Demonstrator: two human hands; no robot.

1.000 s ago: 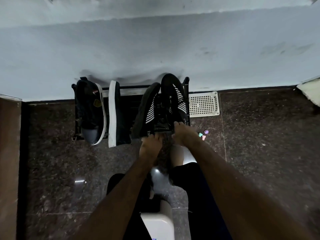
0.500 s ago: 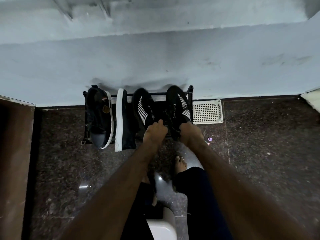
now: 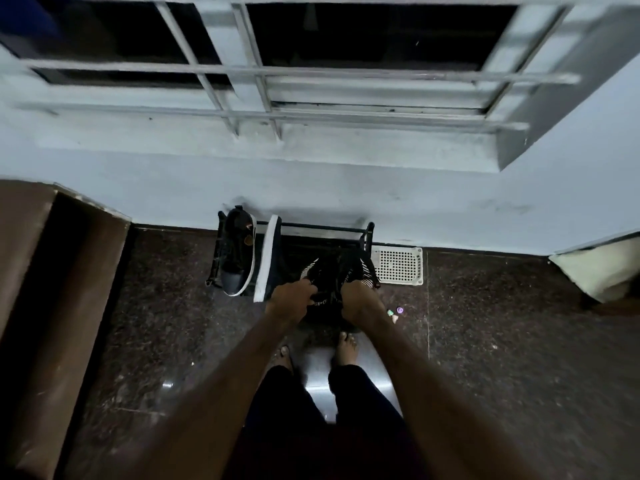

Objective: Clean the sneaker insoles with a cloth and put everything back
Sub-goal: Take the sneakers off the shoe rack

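Two black sneakers with white stripes hang side by side above the floor, in front of a low black shoe rack [image 3: 325, 227]. My left hand [image 3: 292, 298] grips the left sneaker [image 3: 320, 271] at its heel. My right hand [image 3: 360, 299] grips the right sneaker [image 3: 356, 266] the same way. Both sneakers point away from me, toes toward the wall. Their insides and insoles are hidden. No cloth is in view.
A second black pair with white soles [image 3: 239, 252] stands on the left half of the rack. A white floor grate [image 3: 398, 265] lies to the rack's right, small coloured bits [image 3: 396, 310] near it. A brown panel [image 3: 52, 306] rises at left. My bare feet [image 3: 344, 348] stand on dark stone floor.
The striped sneakers have come off the rack and toward me, one in each hand. My head has risen and pulled back, so the barred window above shows now.
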